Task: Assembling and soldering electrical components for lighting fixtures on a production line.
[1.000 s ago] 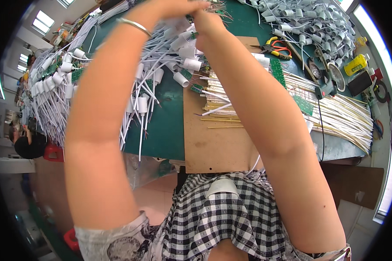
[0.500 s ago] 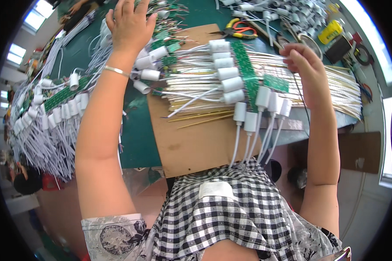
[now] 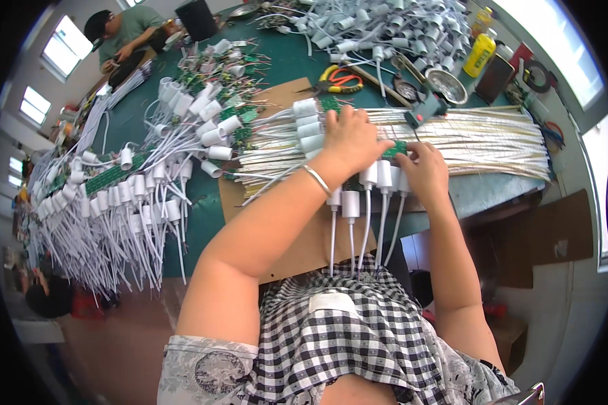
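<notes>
My left hand [image 3: 352, 137] lies palm down, fingers spread, on a green circuit strip [image 3: 393, 150] that rests across a bundle of pale yellow-white wires [image 3: 479, 138]. My right hand [image 3: 422, 172] grips the near edge of the same strip, just right of the left hand. Several white lamp sockets [image 3: 366, 177] hang from the strip on white leads toward my lap. More white sockets [image 3: 307, 125] lie stacked left of my left hand. A brown cardboard sheet [image 3: 304, 243] lies under it all.
A big heap of finished white sockets with wires [image 3: 121, 202] covers the green table [image 3: 284, 64] at left. Red-and-yellow cutters [image 3: 338, 77], a grey glue gun [image 3: 427, 106], a yellow bottle [image 3: 481, 54] and more sockets [image 3: 358, 27] lie beyond. Another person [image 3: 125, 34] sits at the far left.
My left hand came back from the far left heap to the strip in front of me. My right hand slid left along the strip to meet it.
</notes>
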`<state>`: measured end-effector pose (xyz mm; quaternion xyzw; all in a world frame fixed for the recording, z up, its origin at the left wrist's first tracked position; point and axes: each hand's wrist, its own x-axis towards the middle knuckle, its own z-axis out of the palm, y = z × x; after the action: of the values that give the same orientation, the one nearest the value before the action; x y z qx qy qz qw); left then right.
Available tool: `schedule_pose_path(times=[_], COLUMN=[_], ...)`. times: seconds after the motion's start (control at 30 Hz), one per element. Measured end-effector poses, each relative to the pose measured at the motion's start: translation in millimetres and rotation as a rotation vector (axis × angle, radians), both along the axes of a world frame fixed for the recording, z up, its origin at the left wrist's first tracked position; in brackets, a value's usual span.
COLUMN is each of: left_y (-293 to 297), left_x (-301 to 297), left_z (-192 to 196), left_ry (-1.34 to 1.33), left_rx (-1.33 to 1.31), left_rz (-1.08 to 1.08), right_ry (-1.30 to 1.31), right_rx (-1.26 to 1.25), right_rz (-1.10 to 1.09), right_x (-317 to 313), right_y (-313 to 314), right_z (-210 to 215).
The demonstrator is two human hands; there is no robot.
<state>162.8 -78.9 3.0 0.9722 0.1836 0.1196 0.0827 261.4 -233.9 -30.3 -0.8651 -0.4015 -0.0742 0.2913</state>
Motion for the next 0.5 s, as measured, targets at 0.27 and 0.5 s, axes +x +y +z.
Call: schedule_pose_path(times=[0.27, 0.5], left_y=[-29, -5], left_x=[-30, -105], left_z=[0, 48], left_ry=[-0.969, -0.371], left_rx=[-1.007, -1.722], left_rz=[-0.15, -0.064], right_ry=[1.304, 1.233], right_rx=[0.804, 0.594], right_rz=[0.394, 0.502], right_x=[-21, -67], right_y=[-28, 14], right_z=[38, 71])
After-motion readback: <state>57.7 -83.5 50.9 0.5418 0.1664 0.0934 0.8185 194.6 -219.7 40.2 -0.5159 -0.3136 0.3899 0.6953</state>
